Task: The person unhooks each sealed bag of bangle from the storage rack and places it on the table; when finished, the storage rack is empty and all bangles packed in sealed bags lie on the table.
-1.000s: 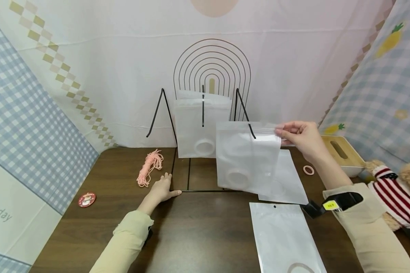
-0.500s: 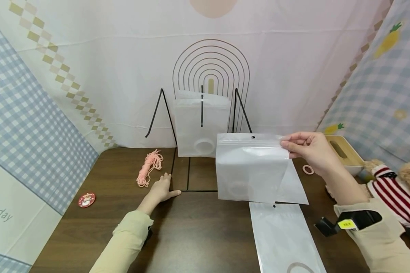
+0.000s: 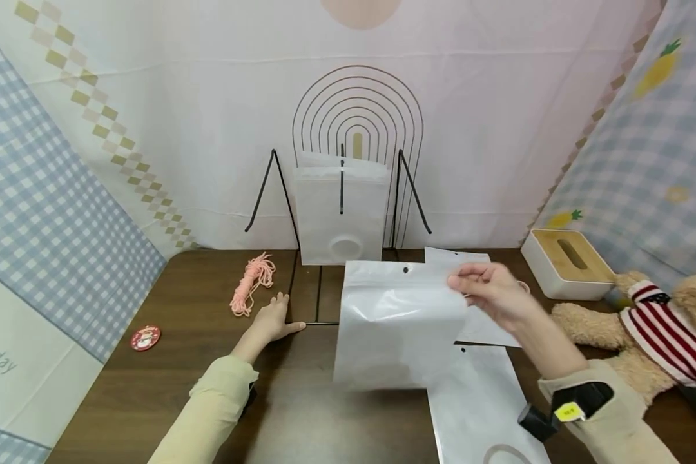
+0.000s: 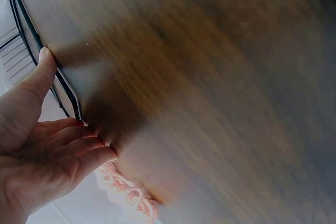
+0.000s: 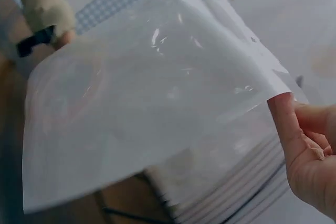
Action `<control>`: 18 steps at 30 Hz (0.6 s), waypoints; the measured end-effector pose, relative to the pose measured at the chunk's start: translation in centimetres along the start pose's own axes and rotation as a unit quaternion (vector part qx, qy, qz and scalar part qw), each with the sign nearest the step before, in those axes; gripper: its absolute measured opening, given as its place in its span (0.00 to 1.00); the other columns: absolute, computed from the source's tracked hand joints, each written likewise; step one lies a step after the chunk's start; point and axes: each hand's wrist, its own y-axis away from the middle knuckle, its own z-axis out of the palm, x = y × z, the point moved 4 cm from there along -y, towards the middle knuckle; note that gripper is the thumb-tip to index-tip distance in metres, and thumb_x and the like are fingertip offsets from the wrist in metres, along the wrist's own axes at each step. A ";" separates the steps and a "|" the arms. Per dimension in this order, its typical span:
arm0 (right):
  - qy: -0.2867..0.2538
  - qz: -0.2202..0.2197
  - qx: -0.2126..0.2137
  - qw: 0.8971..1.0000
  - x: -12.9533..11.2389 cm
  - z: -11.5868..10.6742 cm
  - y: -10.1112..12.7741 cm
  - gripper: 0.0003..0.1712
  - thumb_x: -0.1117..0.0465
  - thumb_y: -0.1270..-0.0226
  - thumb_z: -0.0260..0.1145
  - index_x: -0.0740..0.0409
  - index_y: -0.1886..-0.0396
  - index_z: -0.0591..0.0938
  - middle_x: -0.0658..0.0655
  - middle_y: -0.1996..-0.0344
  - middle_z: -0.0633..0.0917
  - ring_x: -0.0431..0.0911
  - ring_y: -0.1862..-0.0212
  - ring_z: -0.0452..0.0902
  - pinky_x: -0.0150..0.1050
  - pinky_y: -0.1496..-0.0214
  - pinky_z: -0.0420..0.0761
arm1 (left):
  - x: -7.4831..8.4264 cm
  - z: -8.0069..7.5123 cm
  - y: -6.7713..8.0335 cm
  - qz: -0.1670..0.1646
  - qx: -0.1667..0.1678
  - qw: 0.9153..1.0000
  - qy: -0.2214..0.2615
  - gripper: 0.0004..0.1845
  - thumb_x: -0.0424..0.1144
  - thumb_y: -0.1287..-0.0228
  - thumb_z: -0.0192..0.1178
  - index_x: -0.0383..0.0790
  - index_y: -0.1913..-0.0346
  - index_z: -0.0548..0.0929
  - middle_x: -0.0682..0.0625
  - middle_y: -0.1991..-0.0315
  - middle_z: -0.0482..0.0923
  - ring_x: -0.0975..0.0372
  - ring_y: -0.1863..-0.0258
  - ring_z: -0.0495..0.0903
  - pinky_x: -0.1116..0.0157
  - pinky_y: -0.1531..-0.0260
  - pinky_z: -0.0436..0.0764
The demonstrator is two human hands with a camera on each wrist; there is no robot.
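I see my right hand (image 3: 487, 293) pinching the top right corner of a white pouch (image 3: 397, 322), which hangs above the table (image 3: 151, 386) just in front of the wire rack (image 3: 348, 193), its lower edge over bare wood and overlapping another pouch (image 3: 481, 406) lying flat. My left hand (image 3: 272, 322) lies flat with fingers straight, thumb against the rack's base wire, pink cord (image 3: 252, 283) just beside it.

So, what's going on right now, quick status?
Right hand pinches white pouch by its top corner, held above table. Left hand rests against wire rack base. Nothing blocking.
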 end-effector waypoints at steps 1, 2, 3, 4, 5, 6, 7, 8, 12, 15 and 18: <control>-0.013 0.020 0.002 1.000 1.1 0.1 -0.2 0.13 0.73 0.39 0.58 0.52 0.72 0.83 0.46 0.74 0.86 0.33 0.73 0.79 0.25 0.72 0.78 | 0.0 0.0 0.0 0.001 0.001 1.000 -0.002 0.43 0.50 0.42 0.60 0.20 0.35 0.56 0.25 0.34 0.52 0.38 0.34 0.55 0.44 0.40 0.63; -0.022 0.043 0.006 0.999 2.3 0.1 -0.3 0.13 0.73 0.39 0.58 0.52 0.72 0.83 0.46 0.74 0.86 0.34 0.73 0.80 0.25 0.71 0.79 | 0.0 0.0 0.0 0.002 0.003 1.000 -0.003 0.43 0.50 0.42 0.60 0.20 0.35 0.56 0.25 0.34 0.52 0.38 0.34 0.55 0.44 0.40 0.63; -0.029 0.066 0.012 0.997 3.5 0.2 -0.5 0.13 0.73 0.39 0.57 0.52 0.73 0.82 0.46 0.74 0.86 0.34 0.72 0.80 0.25 0.70 0.79 | 0.1 0.0 0.0 0.003 0.005 1.000 -0.004 0.43 0.50 0.42 0.60 0.20 0.36 0.57 0.25 0.35 0.53 0.38 0.34 0.56 0.44 0.40 0.63; -0.027 0.085 0.021 0.996 4.6 0.1 -0.7 0.12 0.72 0.38 0.58 0.52 0.73 0.81 0.46 0.74 0.85 0.34 0.72 0.80 0.25 0.70 0.79 | 0.0 0.0 0.0 0.004 0.007 1.000 -0.006 0.43 0.50 0.42 0.60 0.20 0.36 0.57 0.25 0.35 0.53 0.38 0.35 0.56 0.44 0.40 0.64; -0.020 0.103 0.033 0.994 5.7 0.0 -0.9 0.11 0.72 0.38 0.58 0.52 0.73 0.81 0.46 0.74 0.85 0.34 0.72 0.80 0.26 0.69 0.80 | 0.0 0.0 0.0 0.003 0.008 1.000 -0.007 0.43 0.50 0.43 0.60 0.20 0.36 0.57 0.25 0.35 0.53 0.38 0.35 0.56 0.44 0.40 0.64; -0.007 0.116 0.047 0.992 6.7 -0.2 -1.1 0.09 0.71 0.39 0.59 0.53 0.72 0.80 0.46 0.75 0.84 0.34 0.72 0.80 0.26 0.69 0.80 | 0.0 0.0 0.0 0.003 0.009 1.000 -0.008 0.44 0.50 0.43 0.61 0.20 0.36 0.57 0.25 0.35 0.53 0.38 0.35 0.56 0.44 0.40 0.64; 0.009 0.127 0.059 0.990 7.5 -0.4 -1.3 0.07 0.70 0.38 0.59 0.54 0.71 0.80 0.46 0.75 0.84 0.35 0.72 0.80 0.27 0.69 0.80 | 0.0 0.0 0.0 0.002 0.009 1.000 -0.009 0.44 0.51 0.43 0.61 0.20 0.36 0.57 0.25 0.35 0.54 0.38 0.35 0.57 0.44 0.40 0.64; 0.025 0.136 0.066 0.988 8.2 -0.6 -1.6 0.04 0.69 0.38 0.59 0.56 0.69 0.79 0.46 0.75 0.84 0.35 0.72 0.80 0.28 0.68 0.81 | 0.0 0.0 -0.1 0.002 0.009 1.000 -0.009 0.44 0.51 0.43 0.61 0.20 0.36 0.57 0.25 0.35 0.53 0.38 0.35 0.57 0.45 0.40 0.64; 0.099 0.156 0.065 0.981 10.5 -1.5 -2.5 0.12 0.65 0.38 0.60 0.68 0.58 0.74 0.46 0.74 0.83 0.37 0.71 0.81 0.31 0.66 0.82 | -0.1 0.1 -0.1 0.000 0.008 1.000 -0.009 0.43 0.51 0.43 0.60 0.20 0.36 0.57 0.25 0.34 0.53 0.38 0.34 0.56 0.45 0.40 0.63; 0.141 0.175 0.048 0.973 12.0 -1.4 -2.7 0.18 0.65 0.37 0.60 0.74 0.54 0.70 0.46 0.74 0.83 0.37 0.71 0.81 0.32 0.66 0.82 | -0.2 0.2 -0.1 -0.001 0.008 1.000 -0.008 0.43 0.50 0.43 0.60 0.20 0.36 0.57 0.25 0.34 0.53 0.39 0.34 0.56 0.45 0.40 0.63; 0.185 0.192 0.034 0.963 13.1 -0.7 -2.6 0.17 0.66 0.39 0.61 0.74 0.55 0.71 0.48 0.74 0.82 0.37 0.73 0.79 0.31 0.69 0.82 | -0.2 0.2 -0.2 -0.002 0.008 1.000 -0.008 0.43 0.50 0.43 0.61 0.20 0.36 0.57 0.25 0.34 0.53 0.39 0.34 0.56 0.45 0.40 0.63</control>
